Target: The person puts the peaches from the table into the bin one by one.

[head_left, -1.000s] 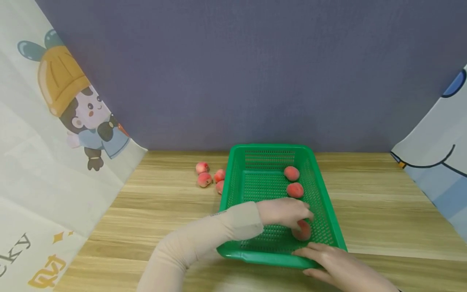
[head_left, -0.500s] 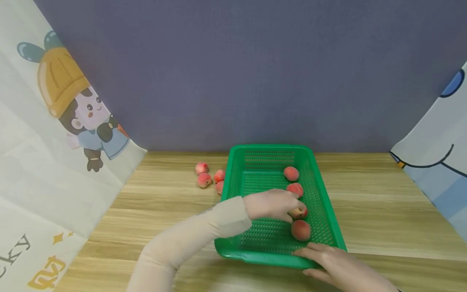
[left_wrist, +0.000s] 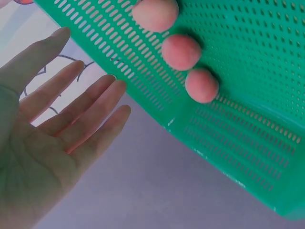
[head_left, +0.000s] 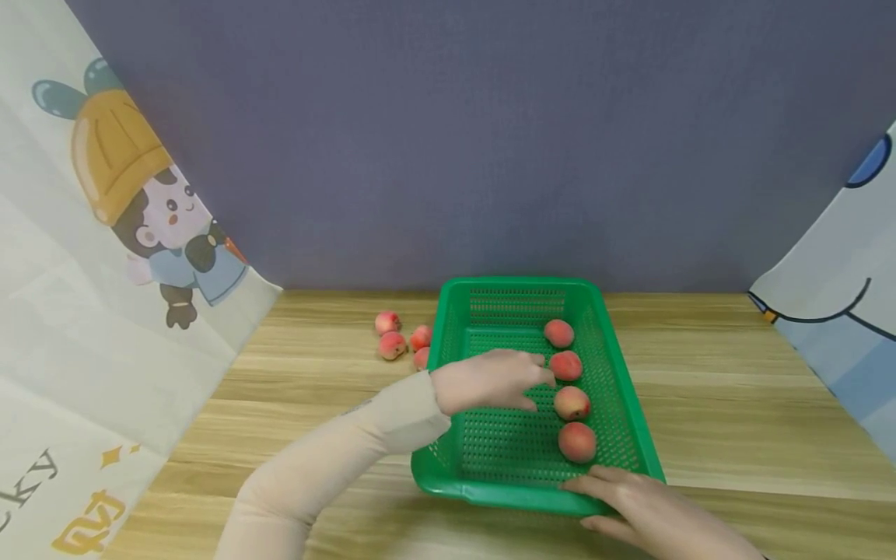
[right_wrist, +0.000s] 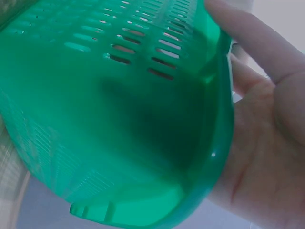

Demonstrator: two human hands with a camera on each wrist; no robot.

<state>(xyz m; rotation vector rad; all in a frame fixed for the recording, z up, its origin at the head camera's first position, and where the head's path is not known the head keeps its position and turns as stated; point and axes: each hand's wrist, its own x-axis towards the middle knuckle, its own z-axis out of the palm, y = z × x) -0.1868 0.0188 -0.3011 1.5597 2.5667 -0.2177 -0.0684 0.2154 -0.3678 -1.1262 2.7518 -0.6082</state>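
Observation:
A green plastic basket stands on the wooden table. Along its right side lie a row of peaches: a far peach, one below it, a yellowish one and a near peach. My left hand, in a cream sleeve, hovers over the basket just left of the row, holding nothing. Its fingers are spread and relaxed in the left wrist view. My right hand holds the basket's near right rim, fingers over the edge and thumb outside, as the right wrist view also shows.
Several loose peaches lie on the table left of the basket, some partly hidden by its rim. A grey-purple wall panel rises behind the table. Printed white sheets hang at both sides.
My left hand has let go of the yellowish peach, leaving it between two others in the row, and drawn back left. The right hand stays on the rim.

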